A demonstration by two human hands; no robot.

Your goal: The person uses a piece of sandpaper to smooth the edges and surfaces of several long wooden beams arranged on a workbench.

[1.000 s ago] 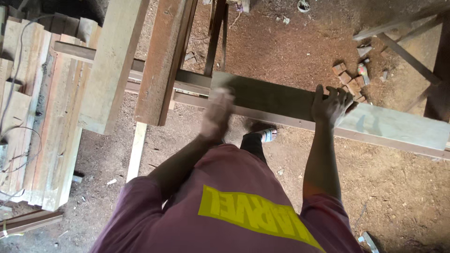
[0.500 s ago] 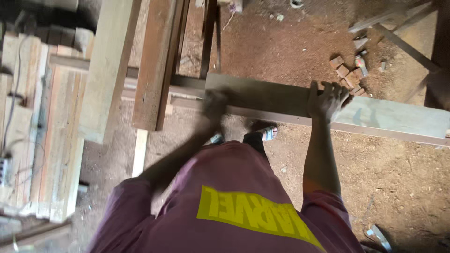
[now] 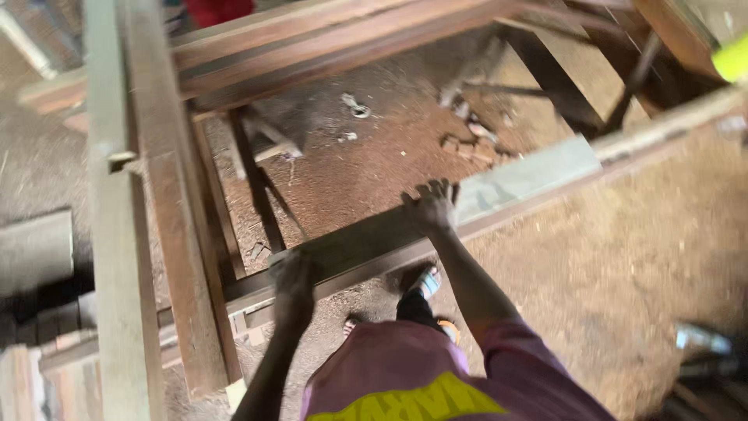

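Observation:
A long wooden plank (image 3: 514, 183) runs from lower left up to the right in the head view, over a sawdust-covered floor. My left hand (image 3: 294, 281) rests on the plank's near end with fingers curled over its edge. My right hand (image 3: 433, 204) lies flat on the plank's middle, fingers spread. My purple shirt with yellow print (image 3: 421, 382) fills the bottom of the view, and my feet (image 3: 425, 284) show just below the plank.
Several long timber beams (image 3: 179, 234) lie at the left, crossing under the plank's near end. More beams (image 3: 327, 39) run along the top. Small wood offcuts (image 3: 467, 140) are scattered on the dirt beyond the plank. A blurred tool (image 3: 701, 343) sits at lower right.
The view has swung and tilted, so the plank now slants upward to the right. Both hands stay on the plank in about the same spots.

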